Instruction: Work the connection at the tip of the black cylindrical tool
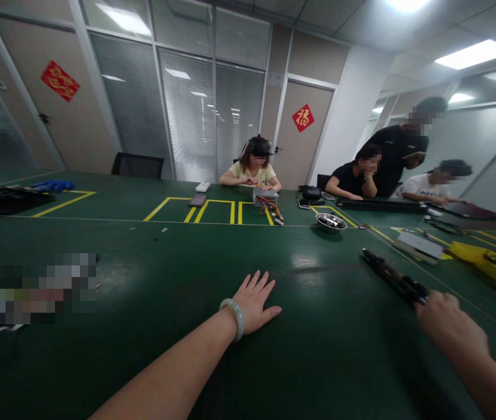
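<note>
My left hand (pixel 253 304) lies flat on the green tabletop (pixel 178 280), palm down with fingers spread, a pale green bangle (pixel 236 319) around its wrist. Nothing is in it. At the right, my right hand (pixel 451 324) is closed around the near end of a long, dark, rod-like tool (pixel 394 277). The tool slants away from me to the left and has clamp-like or jointed black parts near my fingers. Its exact kind I cannot make out. Beyond its far end stands a shiny metal bowl (pixel 331 222) with small things in it.
Across the table a person handles a grey metal box (pixel 264 196) with coloured cables (pixel 272 209). Other people sit and stand at the far right. A white box (pixel 418 246) and a yellow bag-like thing (pixel 479 259) lie right; a blue tool (pixel 55 185) and black panel (pixel 9 201) left.
</note>
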